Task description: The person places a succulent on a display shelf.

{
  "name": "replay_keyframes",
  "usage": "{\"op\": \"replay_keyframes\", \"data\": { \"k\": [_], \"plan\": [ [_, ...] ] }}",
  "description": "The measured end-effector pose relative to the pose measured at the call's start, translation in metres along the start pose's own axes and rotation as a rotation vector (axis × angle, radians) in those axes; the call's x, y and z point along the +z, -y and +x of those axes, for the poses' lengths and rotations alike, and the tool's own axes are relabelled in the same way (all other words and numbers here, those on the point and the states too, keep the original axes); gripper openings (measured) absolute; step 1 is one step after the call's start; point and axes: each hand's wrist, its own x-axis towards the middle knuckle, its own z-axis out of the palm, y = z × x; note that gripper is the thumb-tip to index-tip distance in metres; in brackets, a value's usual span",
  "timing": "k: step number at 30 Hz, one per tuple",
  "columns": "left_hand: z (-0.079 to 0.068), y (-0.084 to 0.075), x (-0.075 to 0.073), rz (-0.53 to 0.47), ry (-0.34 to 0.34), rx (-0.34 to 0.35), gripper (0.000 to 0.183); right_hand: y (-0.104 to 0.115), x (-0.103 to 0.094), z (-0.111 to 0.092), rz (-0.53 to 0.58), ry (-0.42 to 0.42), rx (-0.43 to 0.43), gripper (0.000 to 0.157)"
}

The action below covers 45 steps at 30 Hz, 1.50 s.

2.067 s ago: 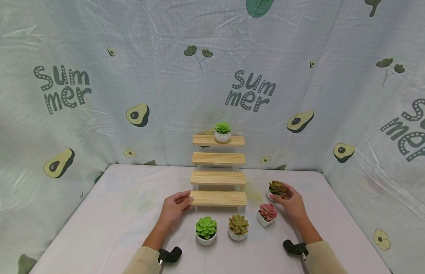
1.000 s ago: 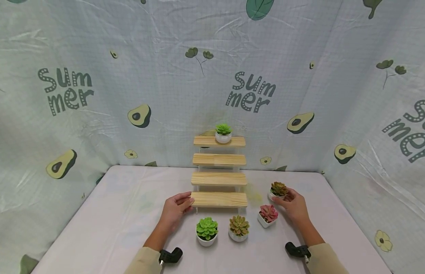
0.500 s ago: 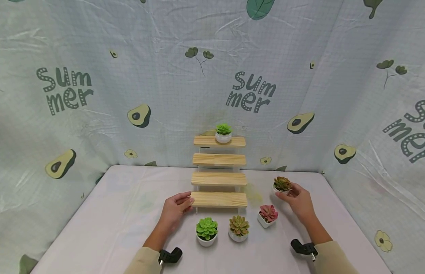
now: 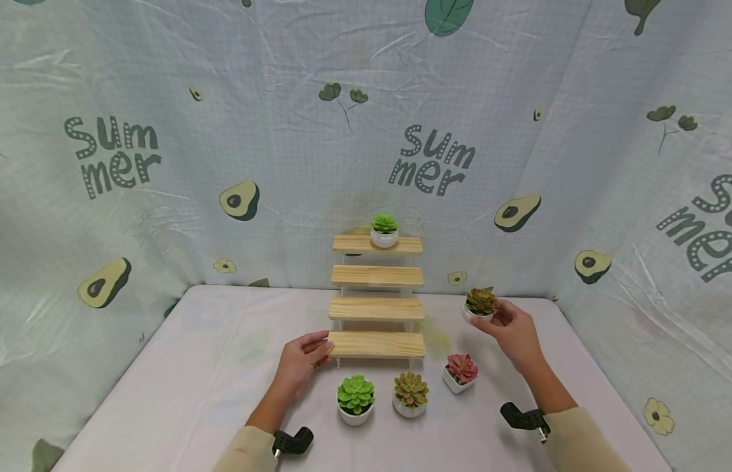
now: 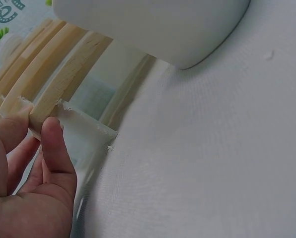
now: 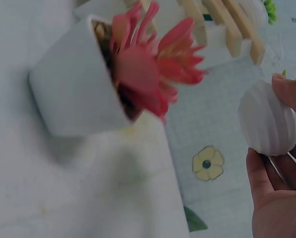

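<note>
My left hand (image 4: 302, 364) pinches the left end of the lowest board of a tiered wooden shelf (image 4: 377, 308); in the left wrist view, thumb and fingers (image 5: 56, 148) grip that board's end. My right hand (image 4: 515, 333) holds a potted succulent with brownish-green leaves (image 4: 481, 301) by its ribbed white pot (image 6: 269, 119), raised above the table to the right of the shelf. Nearer to me stands a pink succulent (image 4: 461, 370) in a square white pot, which looms large in the right wrist view.
On the top board sits a bright green succulent (image 4: 384, 231). In front of the shelf stand a green succulent (image 4: 355, 398) and an olive-yellow one (image 4: 410, 393), both in white pots. A printed curtain (image 4: 295, 151) hangs behind the white-covered table (image 4: 224, 367).
My right hand has lifted the brownish-green succulent off the table, first rightward, then up and slightly back left. My left hand keeps its hold on the lowest board.
</note>
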Motion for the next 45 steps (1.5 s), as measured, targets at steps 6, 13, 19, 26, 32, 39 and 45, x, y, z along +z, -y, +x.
{"op": "replay_keyframes", "data": {
  "k": [6, 13, 19, 26, 32, 39, 45],
  "plan": [
    [0.001, 0.003, -0.001, -0.001, -0.001, -0.006, 0.042, 0.017, 0.008, -0.002, 0.062, 0.014, -0.054, 0.078],
    [0.002, 0.004, 0.000, 0.000, -0.009, 0.008, 0.041, 0.033, 0.014, 0.000, 0.084, 0.049, -0.092, 0.076],
    [0.003, 0.004, 0.000, 0.002, 0.003, 0.006, 0.043, 0.050, 0.017, 0.002, 0.134, 0.078, -0.123, 0.075],
    [0.004, 0.004, 0.000, 0.012, -0.013, 0.008, 0.040, 0.067, 0.028, 0.006, 0.170, 0.109, -0.152, 0.071],
    [0.004, 0.005, 0.001, 0.026, -0.024, 0.011, 0.041, 0.078, 0.038, 0.011, 0.189, 0.131, -0.194, 0.061],
    [0.005, 0.004, 0.002, 0.019, -0.023, 0.018, 0.041, 0.090, 0.048, 0.016, 0.238, 0.160, -0.209, 0.062],
    [0.003, 0.005, 0.000, 0.004, -0.018, 0.022, 0.040, 0.099, 0.057, 0.021, 0.262, 0.189, -0.232, 0.063]
  ]
}}
